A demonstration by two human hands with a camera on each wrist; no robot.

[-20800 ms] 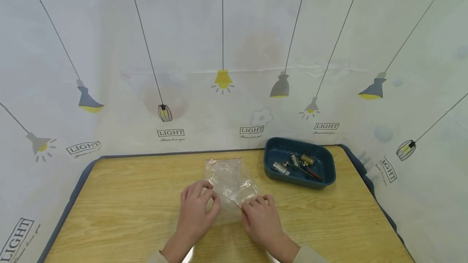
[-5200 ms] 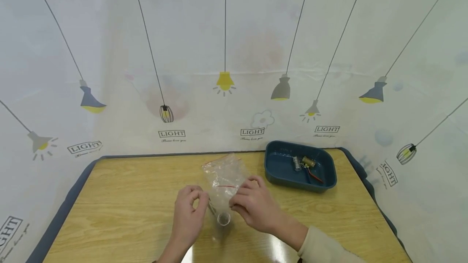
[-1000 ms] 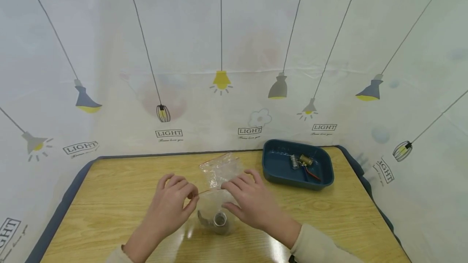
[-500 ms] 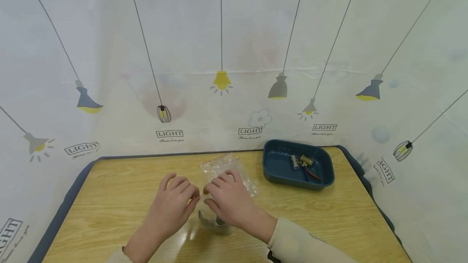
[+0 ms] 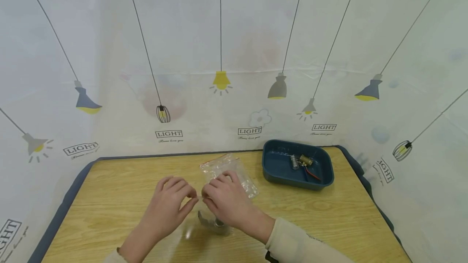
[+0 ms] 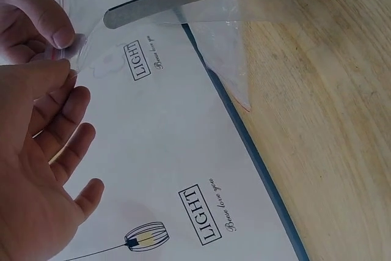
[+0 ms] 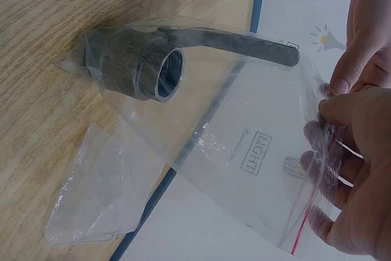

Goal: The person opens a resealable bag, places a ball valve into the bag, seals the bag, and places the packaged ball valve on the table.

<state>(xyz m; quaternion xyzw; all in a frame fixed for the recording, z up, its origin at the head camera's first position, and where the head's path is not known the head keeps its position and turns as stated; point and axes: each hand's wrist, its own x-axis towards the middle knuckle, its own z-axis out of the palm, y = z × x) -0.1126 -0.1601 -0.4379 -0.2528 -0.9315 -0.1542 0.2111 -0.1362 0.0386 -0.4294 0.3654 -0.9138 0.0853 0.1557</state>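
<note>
A clear zip bag (image 7: 238,120) with a red line along its mouth holds a metal ball valve (image 7: 131,68), its flat lever pointing up toward the mouth. In the head view the bag's bottom is on or close over the table, below the hands. My left hand (image 5: 166,210) pinches one corner of the mouth between thumb and forefinger. Right beside it, my right hand (image 5: 230,204) pinches the same top edge, with its other fingers behind the plastic. Seen from the left wrist, the lever (image 6: 168,3) stands out through the film.
Behind the hands, more clear plastic bags (image 5: 221,164) lie flat on the wooden table (image 5: 128,182). At the back right stands a dark blue tray (image 5: 292,181) with a silver fitting (image 5: 294,162), a brass fitting (image 5: 306,160) and a red lever (image 5: 313,173). A printed curtain surrounds the table.
The silver valve went from the tray into the bag since 20.8 s ago. Over the last second, my right hand has moved left along the mouth to my left hand.
</note>
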